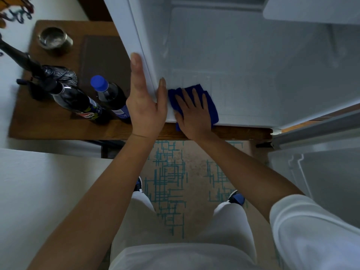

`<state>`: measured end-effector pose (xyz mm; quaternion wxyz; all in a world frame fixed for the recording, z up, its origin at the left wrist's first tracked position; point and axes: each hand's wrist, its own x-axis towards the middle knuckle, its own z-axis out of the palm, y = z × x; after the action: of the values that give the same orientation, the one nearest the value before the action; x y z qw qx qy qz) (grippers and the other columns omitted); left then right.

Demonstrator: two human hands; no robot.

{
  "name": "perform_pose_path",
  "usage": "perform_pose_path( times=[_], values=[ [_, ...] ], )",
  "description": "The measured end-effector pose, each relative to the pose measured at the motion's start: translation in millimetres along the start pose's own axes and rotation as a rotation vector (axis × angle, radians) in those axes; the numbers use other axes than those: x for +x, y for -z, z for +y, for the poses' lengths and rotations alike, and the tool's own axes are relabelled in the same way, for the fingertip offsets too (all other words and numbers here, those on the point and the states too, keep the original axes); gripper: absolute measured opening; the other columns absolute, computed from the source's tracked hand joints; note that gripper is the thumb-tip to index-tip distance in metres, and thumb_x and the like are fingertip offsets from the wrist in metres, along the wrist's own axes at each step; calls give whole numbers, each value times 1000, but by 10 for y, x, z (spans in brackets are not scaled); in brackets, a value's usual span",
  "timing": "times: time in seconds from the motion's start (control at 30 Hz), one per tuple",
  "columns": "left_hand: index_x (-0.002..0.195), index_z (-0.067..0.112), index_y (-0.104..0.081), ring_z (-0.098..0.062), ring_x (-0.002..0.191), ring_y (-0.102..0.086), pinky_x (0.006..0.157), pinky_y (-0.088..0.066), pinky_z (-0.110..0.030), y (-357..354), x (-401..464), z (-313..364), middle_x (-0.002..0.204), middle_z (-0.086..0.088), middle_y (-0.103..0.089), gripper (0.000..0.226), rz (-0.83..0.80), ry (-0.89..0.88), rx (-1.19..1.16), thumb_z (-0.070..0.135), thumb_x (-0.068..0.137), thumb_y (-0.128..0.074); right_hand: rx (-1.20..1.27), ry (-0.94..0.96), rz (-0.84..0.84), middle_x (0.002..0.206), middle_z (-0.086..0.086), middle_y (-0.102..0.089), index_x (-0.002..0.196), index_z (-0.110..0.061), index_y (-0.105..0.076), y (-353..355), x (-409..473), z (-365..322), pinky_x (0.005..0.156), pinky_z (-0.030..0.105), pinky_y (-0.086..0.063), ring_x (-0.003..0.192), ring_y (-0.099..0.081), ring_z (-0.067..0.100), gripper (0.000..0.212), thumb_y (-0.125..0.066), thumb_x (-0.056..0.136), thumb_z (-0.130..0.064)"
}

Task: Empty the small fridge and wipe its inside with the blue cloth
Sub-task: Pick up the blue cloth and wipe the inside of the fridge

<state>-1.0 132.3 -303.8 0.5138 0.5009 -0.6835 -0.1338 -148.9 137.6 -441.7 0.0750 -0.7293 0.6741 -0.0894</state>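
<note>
Head view shows the right hand lying flat with straight fingers on the blue cloth, pressing it on the fridge floor near the front left corner. Left hand (fingers straight, grip released) rests on the fridge's left edge, and two dark bottles stand on the bench beside it.

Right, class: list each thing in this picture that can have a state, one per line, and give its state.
Fridge: open, nothing inside it.
Fridge door: swung open.
Blue cloth: folded, pressed flat on fridge floor.
Right hand: flat on cloth.
Left hand: open, against fridge side wall.
Blue-capped bottle: capped, on table.
Metal cup: upright.
</note>
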Motion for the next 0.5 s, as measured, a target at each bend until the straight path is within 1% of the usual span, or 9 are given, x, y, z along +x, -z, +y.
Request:
perform_pose_path(
  times=[0.03, 0.07, 0.1, 0.17, 0.2, 0.23, 0.3, 0.43, 0.5],
  values=[
    [146, 8, -7, -30, 147, -40, 118, -33, -19, 0, -4, -4, 156, -38, -30, 71, -5, 2, -10, 1, 100, -62, -3, -20, -24, 171, 5, -27, 161, -21, -33, 19, 93, 6, 130, 56, -6, 159, -18, 36, 62, -28, 106, -49],
    [147, 11, -6, -32, 146, -41, 118, -33, -18, 4, -7, -4, 159, -34, -29, 72, -4, 1, -15, 2, 101, -62, 1, -37, -35, 172, 5, -23, 163, -22, -29, 34, 189, 11, 130, 55, -4, 160, -15, 34, 62, -30, 107, -49],
    [148, 13, -6, -22, 149, -37, 118, -31, -15, 5, -6, -8, 161, -27, -25, 73, 3, -6, -13, 3, 101, -61, 8, -51, -38, 173, 4, -21, 163, -23, -27, 53, 281, 13, 130, 54, -3, 160, -13, 33, 62, -32, 107, -49],
    [148, 11, -7, 10, 150, -17, 118, -24, -10, 1, -8, -18, 157, -12, -17, 73, 31, -25, -1, 1, 100, -61, 22, -77, -31, 173, 3, -20, 163, -25, -26, 71, 429, 27, 130, 53, -3, 161, -13, 32, 61, -35, 108, -49],
    [147, 8, -8, 19, 147, -11, 118, -22, -9, -4, -12, -30, 154, -10, -16, 72, 46, -32, -1, -1, 100, -62, 25, -82, -21, 173, 2, -21, 163, -25, -27, 69, 470, 32, 130, 53, -4, 160, -13, 32, 60, -35, 108, -48],
    [146, 6, -8, 22, 145, -8, 119, -21, -10, -9, -18, -34, 154, -9, -16, 72, 52, -35, -6, -3, 99, -62, 30, -77, -16, 172, 1, -22, 163, -26, -29, 72, 483, 39, 130, 53, -4, 160, -14, 32, 59, -36, 108, -47],
    [146, 7, -8, 24, 143, -8, 119, -20, -9, -3, -25, -36, 154, -8, -15, 72, 38, -33, -12, -3, 99, -62, 60, -26, -14, 170, 1, -29, 160, -25, -35, 85, 401, 47, 130, 53, -5, 159, -18, 34, 55, -39, 109, -43],
    [148, 11, -7, 21, 145, -9, 120, -21, -12, -8, -41, -61, 156, -6, -13, 72, 32, -37, -41, -1, 101, -60, 234, 151, 79, 153, 8, -56, 145, -15, -60, 41, 65, 139, 127, 54, -20, 148, -42, 38, 43, -48, 106, -29],
    [148, 11, -6, 20, 146, -8, 120, -21, -13, -47, -45, -53, 157, -5, -12, 72, 44, -39, -79, -2, 102, -59, 455, 48, 65, 149, 11, -59, 145, -13, -59, 140, 21, 139, 127, 47, -25, 145, -48, 33, 39, -50, 108, -21]
  ],
)
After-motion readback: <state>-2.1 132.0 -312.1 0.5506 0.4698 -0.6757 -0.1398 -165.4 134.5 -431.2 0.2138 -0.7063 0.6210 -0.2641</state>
